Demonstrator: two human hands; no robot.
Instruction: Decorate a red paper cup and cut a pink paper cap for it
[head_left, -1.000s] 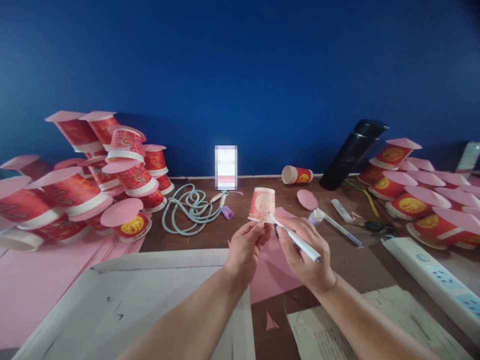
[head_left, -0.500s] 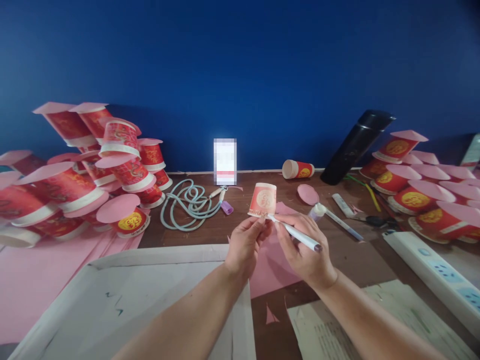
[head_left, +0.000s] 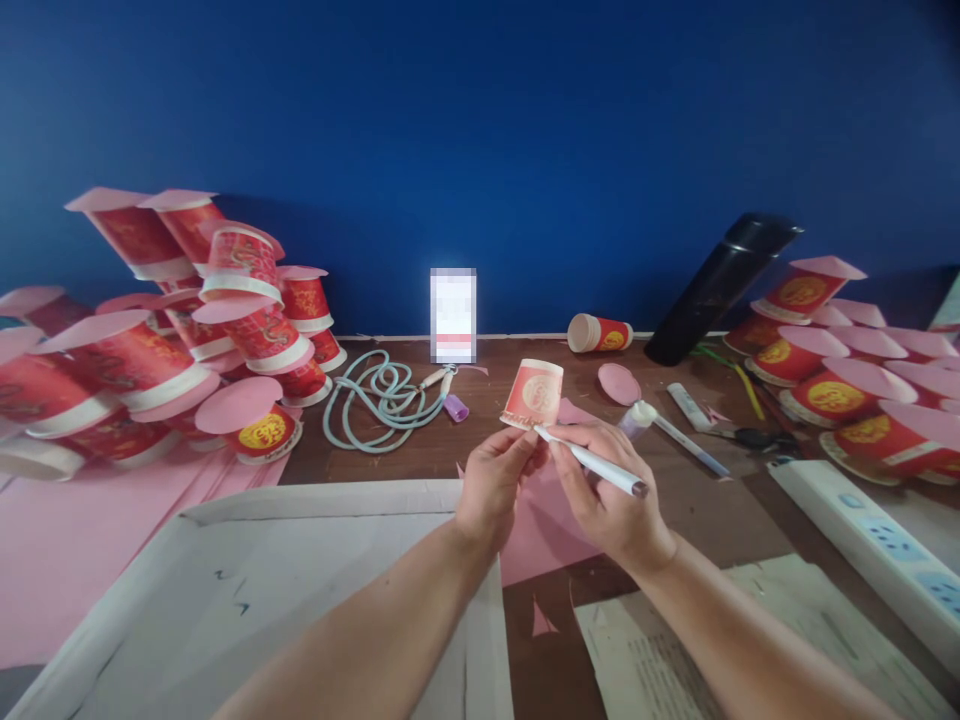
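A red and white paper cup [head_left: 536, 392], with a gold round emblem, is held upside down at its rim by my left hand [head_left: 491, 478]. The rim edge looks marked or cut into a pattern. My right hand [head_left: 619, 495] grips a white marker pen [head_left: 604, 468] with a dark end, its tip against the cup's rim. A sheet of pink paper [head_left: 544, 525] lies on the table under both hands. Just beyond my right hand stands a small white bottle [head_left: 637, 418], beside another white marker [head_left: 690, 445] lying down.
Red cups with pink paper tops are piled at left [head_left: 247, 330] and right [head_left: 832, 395]. A stack of cups [head_left: 600, 333] lies sideways near a black flask [head_left: 720, 290]. Also around are a blue cord [head_left: 352, 440], power strip [head_left: 870, 535], white box lid [head_left: 300, 600] and printed paper [head_left: 787, 610].
The cup has tilted and turned slightly to the right in my left hand. The pen tip stays at its rim, and the view has shifted slightly.
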